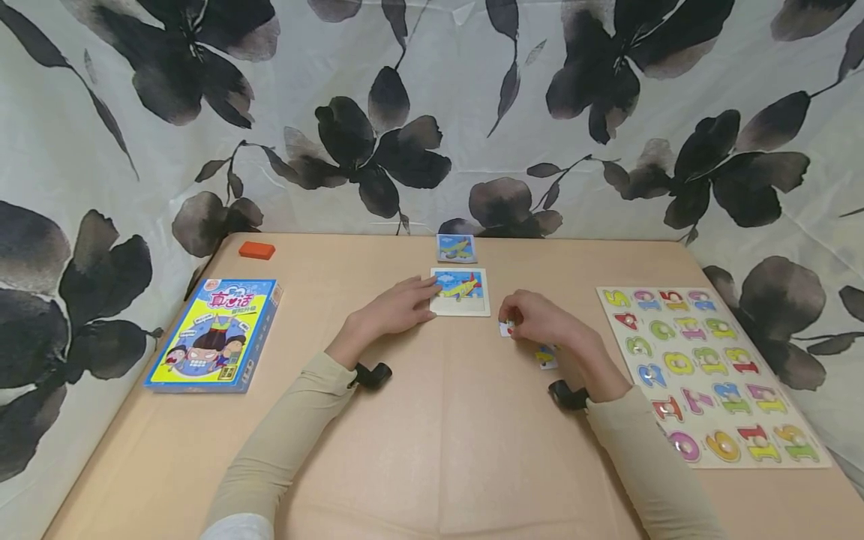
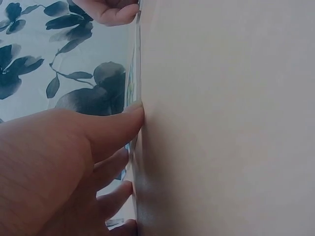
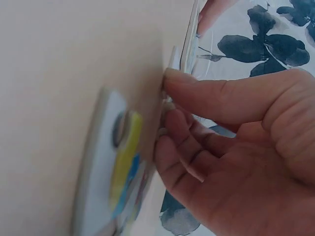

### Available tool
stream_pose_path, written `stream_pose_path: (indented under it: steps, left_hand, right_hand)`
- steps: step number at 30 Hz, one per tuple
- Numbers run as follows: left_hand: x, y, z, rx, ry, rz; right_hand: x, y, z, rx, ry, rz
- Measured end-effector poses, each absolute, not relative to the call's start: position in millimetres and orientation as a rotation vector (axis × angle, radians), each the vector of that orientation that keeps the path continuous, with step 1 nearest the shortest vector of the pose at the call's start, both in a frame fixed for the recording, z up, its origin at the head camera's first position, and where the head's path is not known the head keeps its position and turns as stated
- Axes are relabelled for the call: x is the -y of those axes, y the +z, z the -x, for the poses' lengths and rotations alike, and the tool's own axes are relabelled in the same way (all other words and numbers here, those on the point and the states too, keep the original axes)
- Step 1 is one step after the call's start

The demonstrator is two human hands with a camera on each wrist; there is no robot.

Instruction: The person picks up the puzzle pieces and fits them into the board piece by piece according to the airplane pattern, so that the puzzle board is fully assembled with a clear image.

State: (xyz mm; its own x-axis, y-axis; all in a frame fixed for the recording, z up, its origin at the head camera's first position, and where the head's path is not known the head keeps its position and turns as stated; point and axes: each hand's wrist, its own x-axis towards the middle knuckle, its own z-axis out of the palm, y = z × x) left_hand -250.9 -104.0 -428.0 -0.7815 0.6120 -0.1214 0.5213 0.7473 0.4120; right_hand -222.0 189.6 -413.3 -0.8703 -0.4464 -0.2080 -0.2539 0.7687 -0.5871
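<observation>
A small picture puzzle board with a yellow plane on blue lies flat near the table's far side. My left hand rests at its left edge, fingers fairly straight and touching it. The left wrist view shows the thumb against the board's near edge. Right of the board, my right hand pinches a small puzzle piece between thumb and fingers, low over the table. Its picture is mostly hidden by the fingers. Another puzzle piece, with yellow and blue on it, lies beside the right wrist.
Behind the board is a small plane picture card. A blue and yellow box lies at the left, with an orange block beyond it. A large sheet of colourful number shapes covers the table's right side. Floral cloth hangs behind.
</observation>
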Motion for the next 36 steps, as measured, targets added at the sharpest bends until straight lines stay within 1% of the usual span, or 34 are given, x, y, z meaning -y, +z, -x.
stream_pose_path:
  steps: [12,27,36]
  left_hand:
    - [106,-431,251,-2.715,0.536,-0.890]
    - [103,-428,253,-2.708,0.496,-0.896]
    - [102,-426,249,-2.727,0.502,-0.887]
  right_hand:
    - [-184,-410,221,-2.559,-0.781,0.554]
    - [-184,-408,219,-2.538,-0.841,0.494]
    - [-154,-412,234,-2.688,-1.036,0.466]
